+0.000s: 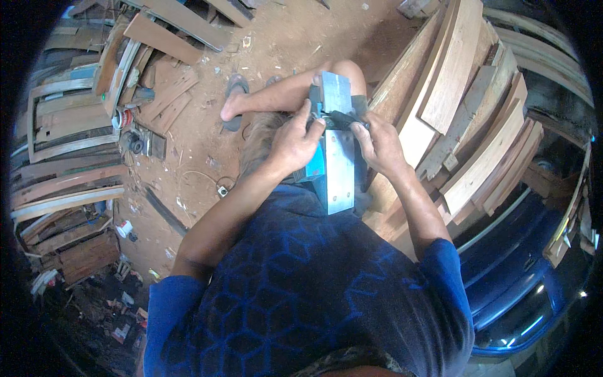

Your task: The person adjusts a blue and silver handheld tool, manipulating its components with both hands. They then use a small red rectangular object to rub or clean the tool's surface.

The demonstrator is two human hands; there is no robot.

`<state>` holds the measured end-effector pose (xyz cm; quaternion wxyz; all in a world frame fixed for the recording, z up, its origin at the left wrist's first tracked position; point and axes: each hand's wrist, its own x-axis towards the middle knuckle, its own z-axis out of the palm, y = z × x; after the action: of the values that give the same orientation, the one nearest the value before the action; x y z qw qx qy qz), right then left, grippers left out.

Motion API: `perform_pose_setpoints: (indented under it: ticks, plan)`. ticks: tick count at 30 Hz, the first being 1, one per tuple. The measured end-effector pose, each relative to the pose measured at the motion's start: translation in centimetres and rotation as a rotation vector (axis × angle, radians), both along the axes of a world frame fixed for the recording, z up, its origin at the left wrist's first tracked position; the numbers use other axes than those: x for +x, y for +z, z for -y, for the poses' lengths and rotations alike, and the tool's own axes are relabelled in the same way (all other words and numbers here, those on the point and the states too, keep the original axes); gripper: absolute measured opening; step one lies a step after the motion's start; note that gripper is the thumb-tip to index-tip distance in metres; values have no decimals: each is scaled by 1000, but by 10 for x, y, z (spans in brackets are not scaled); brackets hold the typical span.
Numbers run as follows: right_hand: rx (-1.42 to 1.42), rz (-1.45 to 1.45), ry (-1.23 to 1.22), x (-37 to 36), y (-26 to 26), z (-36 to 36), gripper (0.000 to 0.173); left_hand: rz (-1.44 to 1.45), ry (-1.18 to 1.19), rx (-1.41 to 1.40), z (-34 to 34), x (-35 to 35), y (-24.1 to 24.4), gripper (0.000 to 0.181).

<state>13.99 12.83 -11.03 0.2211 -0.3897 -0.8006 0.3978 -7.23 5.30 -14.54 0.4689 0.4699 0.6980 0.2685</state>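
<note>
An electric hand planer (pixel 340 169) lies upside down on my lap, its metal sole facing up and its blue body showing at the left side. My left hand (pixel 299 139) grips the planer's left side near the cutter opening, thumb and index finger beside the dark gap. At the right of that gap, my right hand (pixel 379 139) holds a small dark tool or part (pixel 344 118) between thumb and fingers, its end over the opening. What exactly the dark piece is cannot be told. The planer's front sole plate (pixel 336 92) extends beyond both hands, over my bare leg.
Wooden boards (pixel 454 70) are stacked along the right, with a dark blue car (pixel 513 292) behind them. Wooden frames (pixel 75 141) and planks line the left. A power tool (pixel 136 141), a cable (pixel 198 174) and scraps lie on the dirt floor (pixel 202 141).
</note>
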Motion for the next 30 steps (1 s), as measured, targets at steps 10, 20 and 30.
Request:
perform_pose_setpoints:
  ticks: [10,20,30]
  plan:
    - [27,-44,119,25,-27,13,22,-158,-51,33,8,13,9,72]
    - [477,153,567,16,19,-27,28,-161,-107,-15,8,18,42,68]
    - [272,34,220,7,-40,7,40,-220,77,52,17,26,2,66]
